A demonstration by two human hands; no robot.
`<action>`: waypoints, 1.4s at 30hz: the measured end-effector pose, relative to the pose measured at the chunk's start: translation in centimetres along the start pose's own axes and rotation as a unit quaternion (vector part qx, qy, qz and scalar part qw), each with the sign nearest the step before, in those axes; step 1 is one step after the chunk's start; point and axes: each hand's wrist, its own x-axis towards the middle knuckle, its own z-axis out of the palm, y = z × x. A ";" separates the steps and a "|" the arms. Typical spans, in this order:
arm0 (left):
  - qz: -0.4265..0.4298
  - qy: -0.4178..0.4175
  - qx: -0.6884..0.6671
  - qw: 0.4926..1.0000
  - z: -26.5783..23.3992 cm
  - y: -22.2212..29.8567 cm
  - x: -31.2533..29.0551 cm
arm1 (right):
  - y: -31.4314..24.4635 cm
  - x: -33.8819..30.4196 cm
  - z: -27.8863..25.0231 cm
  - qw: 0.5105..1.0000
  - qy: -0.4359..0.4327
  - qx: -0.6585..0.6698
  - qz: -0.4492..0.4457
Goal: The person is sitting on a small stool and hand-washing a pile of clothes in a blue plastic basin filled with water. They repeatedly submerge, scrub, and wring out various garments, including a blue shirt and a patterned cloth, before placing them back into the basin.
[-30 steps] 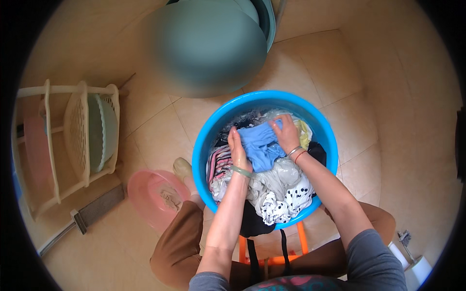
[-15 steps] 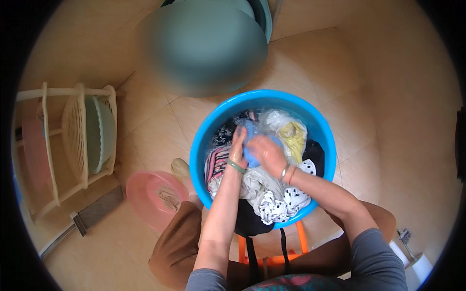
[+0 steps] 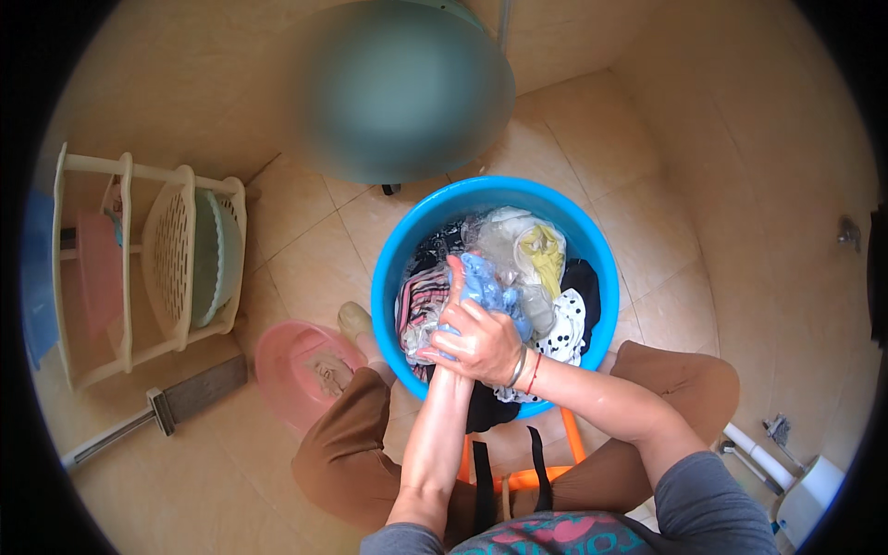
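Note:
A wet blue cloth is bunched between my two hands above a blue basin of soaking laundry. My left hand grips its left side, thumb upward, most of the fingers hidden. My right hand closes over the cloth and the left wrist, fingers bent, with a bit of blue showing between them. Around them lie a striped garment, a yellow and white garment, a polka-dot cloth and dark pieces, all wet.
A pink basin sits on the floor at left, near my foot. Beyond it are a cream rack with basins and a flat mop. A blurred green object hangs over the far side. An orange stool is below the basin.
My right hand has moved left and nearer, from beside the blue cloth to over it and the left wrist. The cloth has been lifted and bunched. The whole view has shifted slightly.

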 end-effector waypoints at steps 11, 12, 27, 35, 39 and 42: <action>0.024 0.151 -0.065 0.986 -1.8 -1.0 -2.4 | 4.4 -2.3 6.0 0.980 0.009 0.037 0.197; 0.031 0.173 -0.022 0.984 -1.2 -0.8 -1.6 | 8.1 -2.4 6.9 0.976 0.002 0.006 0.217; 0.104 0.188 0.387 0.897 -16.5 -1.3 29.8 | 36.2 -3.4 23.6 0.925 -0.286 -0.045 0.245; 0.050 0.160 0.138 0.976 -17.2 -1.0 30.5 | 31.9 -2.0 22.8 0.962 -0.124 0.130 0.207; -0.005 0.053 0.055 0.997 -12.0 0.8 23.8 | 20.4 -0.7 13.8 0.967 -0.201 0.149 0.045; 0.045 -0.013 0.089 0.995 -7.7 0.0 17.5 | 14.3 -1.0 9.4 0.968 -0.224 0.111 -0.024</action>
